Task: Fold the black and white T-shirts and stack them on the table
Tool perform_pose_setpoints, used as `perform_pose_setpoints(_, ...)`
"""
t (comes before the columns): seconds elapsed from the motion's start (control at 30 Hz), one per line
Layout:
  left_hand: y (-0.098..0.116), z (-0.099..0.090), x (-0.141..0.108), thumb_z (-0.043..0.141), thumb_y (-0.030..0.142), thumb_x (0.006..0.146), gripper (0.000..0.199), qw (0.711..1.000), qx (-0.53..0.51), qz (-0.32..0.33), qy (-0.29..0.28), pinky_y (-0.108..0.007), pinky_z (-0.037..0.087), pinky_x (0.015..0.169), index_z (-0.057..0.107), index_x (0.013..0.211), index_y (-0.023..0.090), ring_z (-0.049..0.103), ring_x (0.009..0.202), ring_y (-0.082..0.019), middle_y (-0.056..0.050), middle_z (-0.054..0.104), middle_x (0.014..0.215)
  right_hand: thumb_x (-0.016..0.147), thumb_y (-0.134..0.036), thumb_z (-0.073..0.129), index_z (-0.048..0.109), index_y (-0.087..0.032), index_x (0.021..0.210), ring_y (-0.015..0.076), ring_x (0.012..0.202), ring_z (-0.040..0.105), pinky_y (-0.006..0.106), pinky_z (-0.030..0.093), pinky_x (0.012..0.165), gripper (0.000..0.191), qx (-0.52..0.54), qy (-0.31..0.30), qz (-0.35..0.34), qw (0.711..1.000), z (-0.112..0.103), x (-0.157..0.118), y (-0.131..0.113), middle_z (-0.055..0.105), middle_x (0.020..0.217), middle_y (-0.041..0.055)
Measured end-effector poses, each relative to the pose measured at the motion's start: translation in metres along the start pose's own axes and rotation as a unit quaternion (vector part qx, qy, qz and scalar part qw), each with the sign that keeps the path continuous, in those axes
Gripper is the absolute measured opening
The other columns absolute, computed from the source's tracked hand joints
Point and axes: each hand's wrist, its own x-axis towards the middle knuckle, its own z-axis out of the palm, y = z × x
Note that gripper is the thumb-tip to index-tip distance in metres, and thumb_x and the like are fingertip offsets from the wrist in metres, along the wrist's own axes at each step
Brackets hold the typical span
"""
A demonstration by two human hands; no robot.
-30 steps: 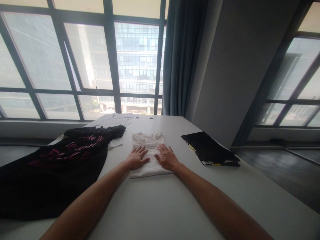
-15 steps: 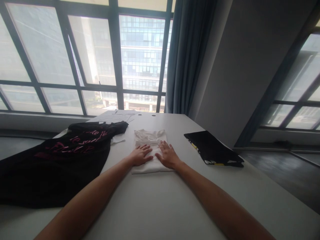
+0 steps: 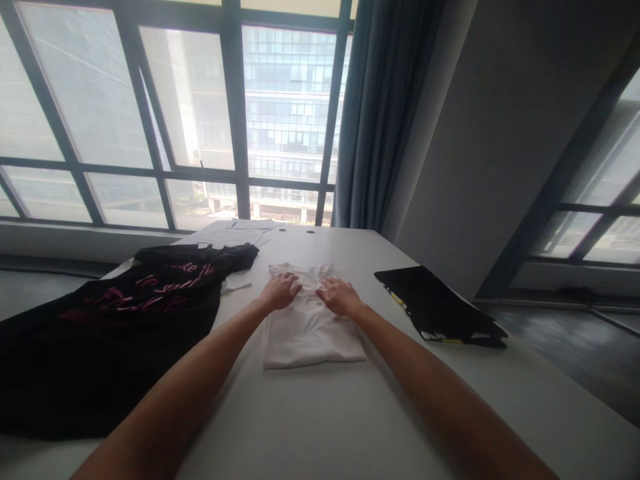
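Note:
A white shirt (image 3: 313, 340) lies folded into a narrow rectangle on the white table, with its far end still creased. My left hand (image 3: 281, 291) is on the left side of its upper part, fingers bent and closed on the cloth. Across from it, my right hand (image 3: 339, 296) holds the right side in the same way, fingers curled over the fabric. The fingertips are partly hidden. Soft wrinkles run through the cloth between and below both hands, while the near edge lies straight.
Spread out on the left is a black shirt (image 3: 115, 347) with pink lettering. A folded black garment (image 3: 443, 307) with yellow and white marks lies on the right. White papers (image 3: 235, 231) rest at the far end of the table (image 3: 295, 427), near the window and curtain (image 3: 385, 120).
Both hands have moved away from me, toward the shirt's far end, and their flat fingers have curled. The white shirt's near part looks longer, its far bunching looser. The view has shifted slightly.

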Motion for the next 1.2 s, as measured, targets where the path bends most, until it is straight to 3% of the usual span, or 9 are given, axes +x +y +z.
perform_pose_setpoints(0.23, -0.022, 0.025, 0.044, 0.033, 0.046, 0.101, 0.047, 0.995, -0.019, -0.077, -0.061, -0.048, 0.03, 0.114, 0.058, 0.133, 0.02, 0.041, 0.14, -0.029, -0.013, 0.051, 0.147, 0.1, -0.054, 0.029, 0.038, -0.022, 0.151, 0.0244, 0.147, 0.026, 0.044, 0.017, 0.118, 0.061, 0.037, -0.03, 0.035, 0.998, 0.019, 0.072, 0.008, 0.033, 0.159, 0.0113)
perform_pose_setpoints(0.37, -0.045, 0.027, 0.045, 0.034, 0.05, 0.098, 0.049, 0.991, -0.102, -0.082, -0.033, -0.041, 0.04, 0.107, 0.073, 0.107, 0.022, 0.055, 0.127, -0.028, -0.007, 0.067, 0.13, 0.1, -0.055, 0.025, 0.028, -0.018, 0.156, 0.0232, 0.15, 0.015, 0.046, 0.01, 0.119, 0.067, 0.077, -0.09, 0.079, 0.99, 0.046, 0.083, 0.018, 0.019, 0.164, 0.0088)
perform_pose_setpoints(0.5, -0.062, 0.024, 0.046, 0.043, 0.048, 0.092, 0.048, 0.985, -0.156, -0.078, -0.012, -0.029, 0.047, 0.096, 0.072, 0.065, 0.021, 0.066, 0.111, -0.024, -0.006, 0.073, 0.117, 0.099, -0.056, 0.025, 0.029, -0.019, 0.155, 0.0225, 0.151, 0.013, 0.045, 0.008, 0.12, 0.068, 0.096, -0.071, 0.086, 0.989, 0.059, 0.082, 0.024, 0.018, 0.164, 0.0073)
perform_pose_setpoints(0.6, -0.062, 0.024, 0.048, 0.056, 0.04, 0.085, 0.036, 0.991, -0.104, -0.08, -0.025, -0.029, 0.048, 0.094, 0.066, 0.057, 0.02, 0.066, 0.111, -0.025, -0.01, 0.07, 0.123, 0.098, -0.055, 0.03, 0.036, -0.018, 0.152, 0.024, 0.149, 0.019, 0.045, 0.009, 0.119, 0.066, 0.102, -0.036, 0.079, 0.991, 0.056, 0.079, 0.023, 0.027, 0.161, 0.009)
perform_pose_setpoints(0.73, -0.046, 0.018, 0.053, 0.064, 0.033, 0.079, 0.017, 0.996, -0.03, -0.076, -0.036, -0.035, 0.048, 0.095, 0.072, 0.083, 0.018, 0.065, 0.109, -0.027, -0.012, 0.072, 0.115, 0.1, -0.047, 0.031, 0.051, -0.018, 0.141, 0.0243, 0.14, 0.036, 0.043, 0.01, 0.118, 0.054, 0.084, 0.066, 0.061, 0.992, 0.048, 0.073, 0.016, 0.047, 0.149, 0.0116)
perform_pose_setpoints(0.8, -0.035, 0.014, 0.059, 0.059, 0.03, 0.081, 0.028, 0.997, 0.005, -0.071, -0.03, -0.039, 0.045, 0.1, 0.07, 0.105, 0.019, 0.064, 0.111, -0.028, -0.011, 0.07, 0.12, 0.1, -0.043, 0.029, 0.056, -0.018, 0.136, 0.0237, 0.133, 0.044, 0.041, 0.014, 0.117, 0.051, 0.074, 0.089, 0.057, 0.992, 0.045, 0.071, 0.013, 0.055, 0.142, 0.0124)
perform_pose_setpoints(0.93, -0.019, 0.015, 0.07, 0.039, 0.04, 0.094, 0.047, 0.993, 0.033, -0.104, -0.055, -0.049, 0.035, 0.109, 0.06, 0.13, 0.018, 0.053, 0.129, -0.03, -0.014, 0.059, 0.139, 0.099, -0.047, 0.03, 0.058, -0.02, 0.133, 0.0247, 0.133, 0.045, 0.04, 0.023, 0.113, 0.052, 0.072, 0.023, 0.044, 0.996, 0.042, 0.069, 0.01, 0.054, 0.143, 0.0107)
perform_pose_setpoints(1.1, -0.031, 0.035, 0.072, 0.027, 0.063, 0.093, 0.075, 0.972, 0.061, -0.168, -0.153, -0.063, 0.015, 0.115, 0.031, 0.154, 0.02, 0.012, 0.15, -0.037, -0.015, 0.015, 0.164, 0.098, -0.055, 0.028, 0.035, -0.019, 0.153, 0.028, 0.148, 0.022, 0.046, 0.015, 0.117, 0.066, 0.074, -0.077, 0.053, 0.993, 0.043, 0.07, 0.014, 0.027, 0.161, 0.0087)
perform_pose_setpoints(1.2, -0.042, 0.043, 0.073, 0.021, 0.066, 0.092, 0.077, 0.973, 0.062, -0.164, -0.152, -0.06, 0.01, 0.117, 0.026, 0.157, 0.024, 0.007, 0.152, -0.034, -0.01, 0.01, 0.165, 0.099, -0.053, 0.024, 0.036, -0.018, 0.153, 0.0282, 0.149, 0.018, 0.047, 0.01, 0.118, 0.065, 0.059, -0.053, 0.055, 0.995, 0.041, 0.069, 0.011, 0.028, 0.161, 0.009)
